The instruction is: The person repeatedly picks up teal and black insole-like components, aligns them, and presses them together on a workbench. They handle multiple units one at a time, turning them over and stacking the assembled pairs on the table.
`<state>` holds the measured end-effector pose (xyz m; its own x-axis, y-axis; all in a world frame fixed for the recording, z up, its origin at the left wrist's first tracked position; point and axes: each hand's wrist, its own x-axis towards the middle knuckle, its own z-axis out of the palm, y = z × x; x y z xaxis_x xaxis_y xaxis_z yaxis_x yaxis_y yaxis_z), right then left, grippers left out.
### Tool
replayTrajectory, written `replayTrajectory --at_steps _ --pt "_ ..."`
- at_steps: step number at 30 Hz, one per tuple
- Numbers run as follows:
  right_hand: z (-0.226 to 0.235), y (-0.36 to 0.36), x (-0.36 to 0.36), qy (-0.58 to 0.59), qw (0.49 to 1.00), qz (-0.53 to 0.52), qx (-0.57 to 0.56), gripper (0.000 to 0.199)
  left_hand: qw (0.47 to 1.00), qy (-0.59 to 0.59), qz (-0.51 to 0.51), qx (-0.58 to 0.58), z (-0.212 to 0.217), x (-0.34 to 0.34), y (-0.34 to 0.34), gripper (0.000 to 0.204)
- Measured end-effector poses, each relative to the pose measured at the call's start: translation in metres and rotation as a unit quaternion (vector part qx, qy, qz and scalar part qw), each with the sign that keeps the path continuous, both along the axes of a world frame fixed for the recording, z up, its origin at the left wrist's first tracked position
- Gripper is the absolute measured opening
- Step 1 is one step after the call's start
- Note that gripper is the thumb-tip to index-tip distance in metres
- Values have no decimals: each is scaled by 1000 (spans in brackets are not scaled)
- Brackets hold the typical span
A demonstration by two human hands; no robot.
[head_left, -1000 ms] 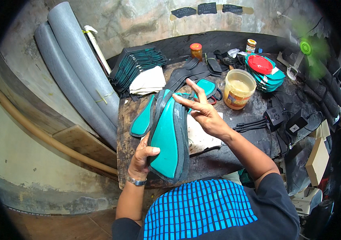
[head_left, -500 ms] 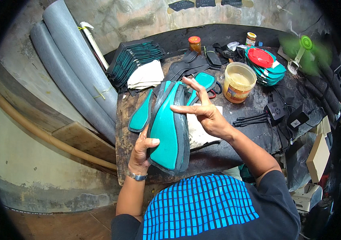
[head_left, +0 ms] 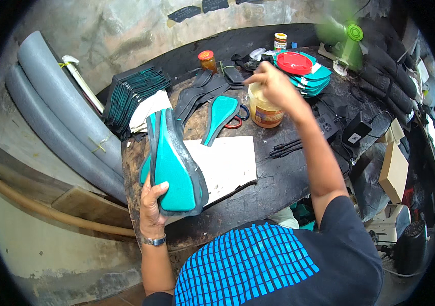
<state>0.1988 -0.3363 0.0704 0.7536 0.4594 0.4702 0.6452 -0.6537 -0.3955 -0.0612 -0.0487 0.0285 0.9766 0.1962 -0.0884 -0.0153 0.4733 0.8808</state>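
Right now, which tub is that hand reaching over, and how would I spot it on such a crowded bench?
Start at the dark workbench and find the white sheet lying near its front edge. Just behind the sheet's far right corner, under the right hand, stands a yellowish plastic tub. It is the only wide, open container there; the jars behind it are small, with orange lids.

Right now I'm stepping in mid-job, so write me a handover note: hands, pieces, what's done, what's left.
Left hand: grip shut on the teal saddle-shaped piece, held upright at the table edge.
Right hand: over the yellowish tub, blurred; grip unclear.
Second teal piece lies flat beside the scissors; white sheet under the work.
Done and left: cannot tell from this view.
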Motion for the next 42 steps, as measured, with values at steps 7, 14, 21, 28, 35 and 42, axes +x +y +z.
replayTrajectory --at_steps 7,14,21,28,35,42 --pt "3 3 69 206 862 -67 -457 50 999 -12 5 33 1 4 -9 63" --pt "23 -10 -42 -33 966 -67 -248 21 1000 12 18 -3 1 4 -2 57" --pt "-16 52 -123 52 930 341 124 63 1000 0 4 -28 3 6 -4 61" --pt "-39 82 -126 -151 949 263 88 82 998 -6 -8 -62 6 -4 -1 63" --pt "-32 84 -114 -312 910 251 105 63 998 -9 -29 -48 13 -7 1 67" --pt "-22 90 -99 -198 927 314 49 85 998 -17 -39 -50 17 -5 3 65"
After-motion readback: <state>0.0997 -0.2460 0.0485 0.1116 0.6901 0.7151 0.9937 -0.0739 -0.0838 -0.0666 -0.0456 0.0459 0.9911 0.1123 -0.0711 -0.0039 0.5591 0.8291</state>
